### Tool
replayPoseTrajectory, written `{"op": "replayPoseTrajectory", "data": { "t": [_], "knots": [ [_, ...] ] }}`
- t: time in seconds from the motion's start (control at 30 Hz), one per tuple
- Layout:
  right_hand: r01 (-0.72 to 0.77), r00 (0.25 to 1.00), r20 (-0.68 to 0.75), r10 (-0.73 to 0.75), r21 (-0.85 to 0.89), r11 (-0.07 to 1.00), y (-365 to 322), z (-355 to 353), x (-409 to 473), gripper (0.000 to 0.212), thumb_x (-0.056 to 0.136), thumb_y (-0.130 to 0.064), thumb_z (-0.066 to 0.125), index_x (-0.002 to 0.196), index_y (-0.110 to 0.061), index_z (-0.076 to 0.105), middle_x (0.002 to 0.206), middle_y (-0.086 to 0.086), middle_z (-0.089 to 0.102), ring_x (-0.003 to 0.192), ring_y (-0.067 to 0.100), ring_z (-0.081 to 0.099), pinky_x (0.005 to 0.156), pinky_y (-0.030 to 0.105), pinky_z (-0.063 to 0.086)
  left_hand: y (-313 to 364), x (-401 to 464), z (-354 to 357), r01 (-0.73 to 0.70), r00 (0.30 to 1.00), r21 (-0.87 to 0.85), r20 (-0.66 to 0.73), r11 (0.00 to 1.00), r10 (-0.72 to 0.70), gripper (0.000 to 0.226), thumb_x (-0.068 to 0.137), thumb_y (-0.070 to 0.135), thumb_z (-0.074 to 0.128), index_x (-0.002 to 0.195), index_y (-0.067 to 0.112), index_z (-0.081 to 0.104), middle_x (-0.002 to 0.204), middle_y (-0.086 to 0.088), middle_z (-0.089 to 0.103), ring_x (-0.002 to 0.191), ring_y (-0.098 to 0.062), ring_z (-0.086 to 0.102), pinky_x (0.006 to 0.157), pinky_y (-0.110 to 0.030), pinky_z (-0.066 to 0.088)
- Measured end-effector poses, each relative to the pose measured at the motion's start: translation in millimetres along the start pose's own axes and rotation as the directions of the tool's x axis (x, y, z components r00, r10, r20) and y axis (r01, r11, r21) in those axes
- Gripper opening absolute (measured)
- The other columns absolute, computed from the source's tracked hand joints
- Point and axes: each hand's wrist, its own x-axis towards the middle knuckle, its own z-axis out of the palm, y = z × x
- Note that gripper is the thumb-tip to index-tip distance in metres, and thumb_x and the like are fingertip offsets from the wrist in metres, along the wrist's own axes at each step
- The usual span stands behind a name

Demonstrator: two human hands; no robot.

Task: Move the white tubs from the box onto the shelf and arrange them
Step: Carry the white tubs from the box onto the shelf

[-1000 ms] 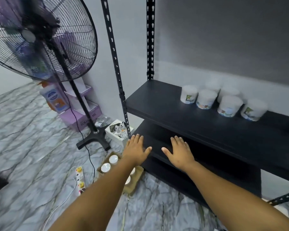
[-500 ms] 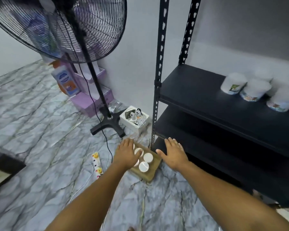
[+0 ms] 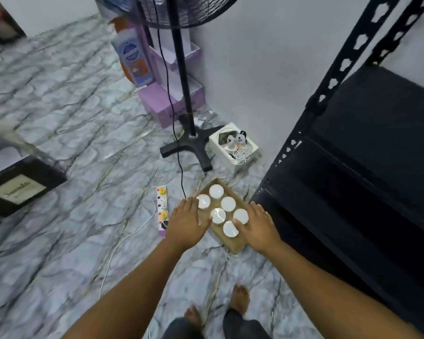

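Head view: I see both arms stretched down toward the box (image 3: pixel 233 243) on the floor (image 3: pixel 83 118). My left hand (image 3: pixel 187 222) lies flat with fingers straight and spread, its fingertips (image 3: pixel 194 201) at the box's left edge and its thumb against a tub (image 3: pixel 218 215). My right hand (image 3: pixel 260 223) is also released, fingers straight, its thumb touching the nearest tub (image 3: pixel 230 228) and its fingertips pointing along the box's right edge. Neither hand grasps anything. Six white tubs stand in the box, all between my two hands or just beyond the fingertips.

Half a second ago the hands sat at the near end of the box and hid part of it; now they flank it and all six lids show. The view has tilted down, so the tubs on the shelf (image 3: pixel 377 113) have left the frame and my feet (image 3: pixel 240 297) have come in.

The floor is grey marbled tile. Beyond my left fingertips lies a power strip (image 3: pixel 162 209); farther off stand a fan (image 3: pixel 189 143), a small white box (image 3: pixel 233 148) and purple boxes (image 3: pixel 167 104). The black shelf stands just past my right fingers.
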Motion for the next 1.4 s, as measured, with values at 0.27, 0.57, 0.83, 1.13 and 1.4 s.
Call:
{"op": "replayPoseTrajectory", "data": {
  "t": [0.27,0.57,0.83,1.13,1.4],
  "knots": [
    [-0.040,0.999,0.024,0.040,-0.023,0.999,103.7,139.4,119.5,0.078,0.085,-0.067,0.041,0.144,-0.019,0.028,0.151,0.011,0.031,0.139,0.028,0.026,0.115,0.042,0.020,-36.4,105.9,171.3,-0.058,0.996,-0.030,0.071,0.998,0.060,0.091,0.078,0.073,0.017,0.146,0.014,0.030,0.153,-0.008,0.031,0.141,-0.028,0.027,0.113,-0.043,0.026],
    [-0.084,0.996,-0.014,0.084,0.000,0.996,223.1,317.6,227.0,0.096,0.074,-0.079,0.029,0.146,-0.016,0.026,0.154,0.011,0.026,0.143,0.026,0.021,0.116,0.046,0.019,-81.3,208.1,386.7,-0.226,0.956,0.047,0.203,0.973,0.212,0.078,0.091,0.062,0.036,0.151,0.015,0.016,0.160,-0.007,0.012,0.147,-0.024,0.007,0.119,-0.042,0.011],
    [-0.047,0.997,-0.064,0.052,0.083,0.995,283.7,404.5,294.5,0.086,0.084,-0.067,0.045,0.149,-0.019,0.015,0.158,0.006,0.015,0.144,0.024,0.017,0.115,0.046,0.025,-118.4,267.1,487.0,-0.374,0.911,0.063,0.210,0.925,0.354,0.085,0.083,0.065,0.051,0.149,0.019,0.022,0.154,-0.003,0.029,0.138,-0.023,0.029,0.111,-0.038,0.030],
    [0.002,0.976,-0.214,0.032,0.159,0.987,310.6,426.6,323.7,0.089,0.077,-0.038,0.071,0.146,-0.013,0.021,0.149,0.009,0.026,0.134,0.025,0.032,0.106,0.031,0.031,-114.0,282.4,524.7,-0.528,0.845,0.157,0.192,0.834,0.499,0.097,0.077,0.064,0.059,0.150,0.016,0.014,0.148,-0.005,0.033,0.128,-0.025,0.037,0.103,-0.039,0.036],
    [0.015,0.982,-0.181,0.055,0.365,0.931,315.6,438.4,334.0,0.109,0.068,-0.032,0.082,0.148,-0.017,0.010,0.148,0.008,0.027,0.133,0.023,0.033,0.098,0.025,0.028,-109.1,282.7,549.0,-0.518,0.855,0.279,0.171,0.808,0.489,0.112,0.066,0.072,0.063,0.148,0.015,0.011,0.147,-0.003,0.031,0.127,-0.028,0.031,0.101,-0.042,0.029]
  ]
}}
